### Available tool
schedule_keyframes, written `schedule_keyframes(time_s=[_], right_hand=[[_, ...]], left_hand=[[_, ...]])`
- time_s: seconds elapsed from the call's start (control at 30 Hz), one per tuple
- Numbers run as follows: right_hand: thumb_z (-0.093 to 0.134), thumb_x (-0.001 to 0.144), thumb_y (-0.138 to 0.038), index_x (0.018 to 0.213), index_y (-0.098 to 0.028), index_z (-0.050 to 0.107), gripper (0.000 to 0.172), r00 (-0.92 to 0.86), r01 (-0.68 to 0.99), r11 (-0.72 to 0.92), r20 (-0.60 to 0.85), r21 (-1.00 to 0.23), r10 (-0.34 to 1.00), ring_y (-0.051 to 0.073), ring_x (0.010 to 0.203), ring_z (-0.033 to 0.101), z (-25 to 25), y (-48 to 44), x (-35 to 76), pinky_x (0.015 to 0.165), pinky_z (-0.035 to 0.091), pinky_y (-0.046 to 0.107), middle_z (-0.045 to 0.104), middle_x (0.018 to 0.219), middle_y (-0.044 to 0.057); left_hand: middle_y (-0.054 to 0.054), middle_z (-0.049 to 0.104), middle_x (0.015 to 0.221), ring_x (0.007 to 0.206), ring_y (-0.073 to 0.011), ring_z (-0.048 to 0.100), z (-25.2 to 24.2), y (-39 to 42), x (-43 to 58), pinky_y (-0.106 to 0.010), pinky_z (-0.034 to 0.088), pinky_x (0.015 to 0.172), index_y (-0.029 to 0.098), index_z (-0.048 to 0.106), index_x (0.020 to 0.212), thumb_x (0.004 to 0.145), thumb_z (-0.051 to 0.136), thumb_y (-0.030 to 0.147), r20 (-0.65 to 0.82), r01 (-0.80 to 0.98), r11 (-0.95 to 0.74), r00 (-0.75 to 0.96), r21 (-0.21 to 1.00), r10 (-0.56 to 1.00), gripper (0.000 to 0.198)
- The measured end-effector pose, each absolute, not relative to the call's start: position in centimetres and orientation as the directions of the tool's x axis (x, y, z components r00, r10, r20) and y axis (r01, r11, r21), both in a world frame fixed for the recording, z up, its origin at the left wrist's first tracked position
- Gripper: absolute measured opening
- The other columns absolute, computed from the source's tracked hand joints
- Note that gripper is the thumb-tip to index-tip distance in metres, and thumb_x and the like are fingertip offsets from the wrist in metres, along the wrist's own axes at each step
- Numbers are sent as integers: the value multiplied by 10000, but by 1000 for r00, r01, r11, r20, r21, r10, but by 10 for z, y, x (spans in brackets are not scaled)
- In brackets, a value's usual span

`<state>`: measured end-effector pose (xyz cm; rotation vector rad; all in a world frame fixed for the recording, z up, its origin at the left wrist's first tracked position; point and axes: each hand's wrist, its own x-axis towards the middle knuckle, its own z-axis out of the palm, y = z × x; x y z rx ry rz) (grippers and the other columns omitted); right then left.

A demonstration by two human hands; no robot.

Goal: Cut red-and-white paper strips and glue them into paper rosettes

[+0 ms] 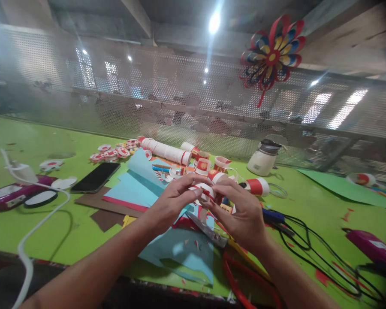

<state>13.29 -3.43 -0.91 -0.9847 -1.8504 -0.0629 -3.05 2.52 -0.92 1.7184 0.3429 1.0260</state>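
Between my two hands, over the middle of the table, is a small white-and-red paper piece that looks cut from a paper cup. My left hand pinches its left side with thumb and fingers. On the other side, the closed fingers of my right hand grip it too, partly hiding it. Just below lie scissors with red handles, on light blue paper. Beyond my fingers are several red-and-white paper cups, some cut short.
A long stack of white cups lies behind, near red-and-white paper flowers. At left are a black phone and purple power strip; at right, a jug, black cables and green paper. A paper flower hangs above.
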Motion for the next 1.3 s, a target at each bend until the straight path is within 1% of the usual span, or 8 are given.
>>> schedule_keyframes(time_s=[0.5,0.6,0.73,0.8,0.87,0.93,1.13,1.3], right_hand=[[657,792,-198,838,-183,618,62,-118,644,640,772,-418,624,129,623,507,-11,-31,130,563,439,274,546,692,-5],[646,799,-207,888,-167,637,98,-137,613,629,720,-478,681,139,666,537,-11,-32,133,607,467,290,589,734,15],[569,841,-214,1070,-166,619,240,-163,506,578,588,-640,793,161,792,609,-4,-34,143,714,513,326,656,941,66],[555,845,-230,1025,-152,647,217,-97,517,540,581,-664,808,171,800,617,0,-35,148,701,517,326,670,928,79],[571,834,-233,904,-144,685,161,-65,569,532,610,-628,790,174,765,614,4,-34,152,669,508,320,681,851,76],[593,821,-217,824,-147,700,127,-124,612,557,627,-562,769,159,699,606,6,-33,154,628,490,301,688,778,61],[612,816,-161,785,-135,703,99,-312,669,653,662,-356,681,140,663,617,5,-36,155,613,466,255,706,720,51],[575,834,-151,773,-124,694,137,-369,753,624,650,-210,664,125,595,584,1,-38,154,575,431,247,690,699,59]], left_hand=[[-51,596,968,896,-180,552,-11,27,-28,-313,411,815,174,596,1004,820,488,213,329,-263,-206,621,943,712,217],[-55,599,972,898,-181,557,-12,30,-28,-319,415,819,165,574,1008,824,501,234,337,-254,-227,594,940,730,209],[-58,605,933,858,-176,570,-12,33,-28,-322,435,798,148,560,975,827,517,265,375,-273,-262,575,926,727,193],[-55,603,921,838,-165,571,-12,33,-28,-312,444,787,146,558,969,836,516,277,398,-247,-312,583,918,708,192],[-51,592,945,849,-159,568,-13,33,-27,-302,449,784,151,551,982,842,519,284,424,-205,-382,605,901,674,196],[-48,575,984,882,-158,555,-15,32,-27,-296,446,791,163,541,1009,848,522,289,451,-168,-456,629,874,634,204],[-43,548,957,881,-160,529,-19,32,-26,-304,428,789,171,540,1018,873,498,347,454,-69,-578,696,813,556,231],[-47,549,941,853,-166,531,-16,30,-28,-320,426,780,163,542,990,870,492,358,432,-12,-614,721,789,541,234]])
